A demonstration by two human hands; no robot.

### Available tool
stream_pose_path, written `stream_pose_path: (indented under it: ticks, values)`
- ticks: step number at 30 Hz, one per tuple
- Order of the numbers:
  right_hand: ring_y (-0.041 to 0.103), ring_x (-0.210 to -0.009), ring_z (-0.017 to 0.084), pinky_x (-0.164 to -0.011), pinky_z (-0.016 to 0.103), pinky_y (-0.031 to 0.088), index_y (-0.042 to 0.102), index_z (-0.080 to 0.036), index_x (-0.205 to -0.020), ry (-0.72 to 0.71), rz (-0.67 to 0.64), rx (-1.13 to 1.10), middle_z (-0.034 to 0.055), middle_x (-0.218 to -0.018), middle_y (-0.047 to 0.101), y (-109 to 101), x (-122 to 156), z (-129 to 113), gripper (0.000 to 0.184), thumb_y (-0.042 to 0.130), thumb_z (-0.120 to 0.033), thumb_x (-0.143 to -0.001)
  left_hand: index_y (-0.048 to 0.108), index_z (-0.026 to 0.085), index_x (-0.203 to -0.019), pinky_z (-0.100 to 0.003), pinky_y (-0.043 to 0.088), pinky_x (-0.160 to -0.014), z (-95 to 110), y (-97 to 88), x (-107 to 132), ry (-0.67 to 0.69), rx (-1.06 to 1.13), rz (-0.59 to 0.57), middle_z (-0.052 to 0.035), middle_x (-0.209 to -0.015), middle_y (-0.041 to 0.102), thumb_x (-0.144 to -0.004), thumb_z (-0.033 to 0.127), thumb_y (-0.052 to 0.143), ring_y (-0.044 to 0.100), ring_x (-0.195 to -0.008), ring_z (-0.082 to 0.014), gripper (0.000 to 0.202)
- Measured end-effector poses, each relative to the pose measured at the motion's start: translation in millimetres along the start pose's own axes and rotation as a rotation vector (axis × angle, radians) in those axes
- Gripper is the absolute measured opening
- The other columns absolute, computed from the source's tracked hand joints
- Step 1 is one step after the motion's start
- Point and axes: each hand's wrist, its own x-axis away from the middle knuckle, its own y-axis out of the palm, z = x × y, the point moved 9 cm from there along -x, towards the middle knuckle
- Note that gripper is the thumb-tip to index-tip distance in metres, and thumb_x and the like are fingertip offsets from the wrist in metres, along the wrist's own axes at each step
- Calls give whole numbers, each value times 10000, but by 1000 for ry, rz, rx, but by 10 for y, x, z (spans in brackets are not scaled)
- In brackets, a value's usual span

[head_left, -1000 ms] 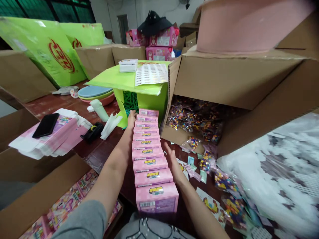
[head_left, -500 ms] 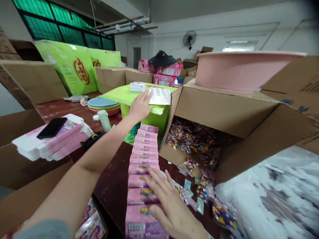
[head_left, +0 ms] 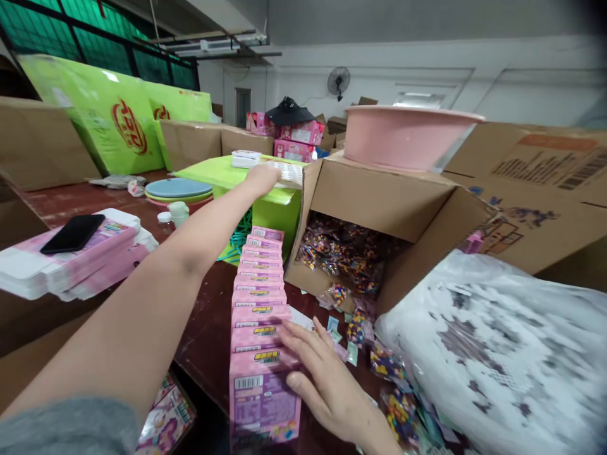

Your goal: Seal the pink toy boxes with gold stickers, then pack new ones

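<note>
My left hand (head_left: 263,179) is stretched far forward over a lime-green box top. Its fingers are curled closed at the edge of a white label sheet (head_left: 290,172) with rows of small dark print; the fingertips are partly hidden. A stack of white cards (head_left: 246,158) lies just left of that hand. My right hand (head_left: 327,382) is open, fingers extended, resting against the right side of a row of pink boxes (head_left: 258,328). These small cartons stand one behind another, and the nearest shows a barcode and a purple panel.
Right of the row, a cardboard carton (head_left: 365,202) on its side holds many bead packets, with a pink basin (head_left: 403,136) on top. Loose bead packets (head_left: 355,328) and a white plastic bag (head_left: 478,341) lie nearby. At left, a phone (head_left: 73,233) rests on flattened pink boxes (head_left: 99,253).
My left hand has gone from lying flat with fingers spread to curled at the label sheet's edge. My right hand stays by the boxes. The view has shifted to the right.
</note>
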Motion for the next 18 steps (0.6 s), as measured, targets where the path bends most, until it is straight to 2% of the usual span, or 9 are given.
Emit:
stream_pose_path:
  ticks: [2, 5, 8, 11, 13, 15, 18]
  values:
    - [506, -1576, 256, -1313, 727, 255, 402, -347, -1651, 3, -4, -46, 89, -1648, 577, 9, 66, -49, 524, 511, -423, -1144, 791, 100, -1265, -399, 506, -994, 26, -82, -8, -22, 4, 35, -232, -1292, 765, -1043, 177, 511, 711, -1218, -354, 365]
    - [543, -1547, 245, -1314, 692, 306, 476, -336, -1603, 10, 5, -90, 77, -1623, 605, -7, 113, -116, 475, 519, -433, -1140, 778, 97, -1265, -382, 507, -976, 23, -186, 2, -59, 11, 88, -214, -1262, 773, -1035, 236, 598, 702, -1180, -321, 324]
    - [556, -1535, 251, -1330, 669, 296, 547, -302, -1562, 36, -11, -97, 87, -1618, 610, -18, 63, -157, 457, 534, -456, -1131, 785, 92, -1222, -350, 506, -962, -5, -164, -12, -91, 48, 55, -192, -1220, 782, -1005, 372, 710, 698, -1127, -294, 362]
    - [575, -1519, 259, -1340, 666, 275, 586, -277, -1539, 45, -41, -97, 104, -1592, 632, -15, -5, -178, 452, 535, -462, -1130, 807, 112, -1149, -357, 510, -960, -50, -181, -14, -119, 144, 64, -185, -1191, 788, -1052, 420, 624, 708, -1113, -306, 371]
    - [588, -1506, 270, -1335, 668, 292, 605, -285, -1525, 32, -44, -88, 105, -1584, 639, -28, 3, -171, 437, 544, -452, -1126, 784, 133, -1217, -380, 505, -986, -179, -354, 65, -182, 217, 194, -184, -1221, 782, -1099, 348, 503, 706, -1146, -312, 373]
    - [610, -1484, 279, -1324, 656, 344, 613, -327, -1525, 5, 6, -73, 85, -1573, 652, -111, 71, -132, 426, 580, -423, -1111, 737, 151, -1306, -402, 498, -1009, -376, -624, 263, -244, 266, 363, -182, -1231, 776, -1113, 298, 440, 705, -1154, -310, 384]
    - [655, -1433, 294, -1250, 602, 501, 632, -421, -1506, -35, 184, -81, 42, -1544, 677, -421, 204, 18, 431, 637, -376, -1077, 726, 181, -1257, -390, 507, -1011, -597, -1092, 754, -156, 330, 588, -144, -1135, 781, -1101, 348, 494, 712, -1093, -284, 325]
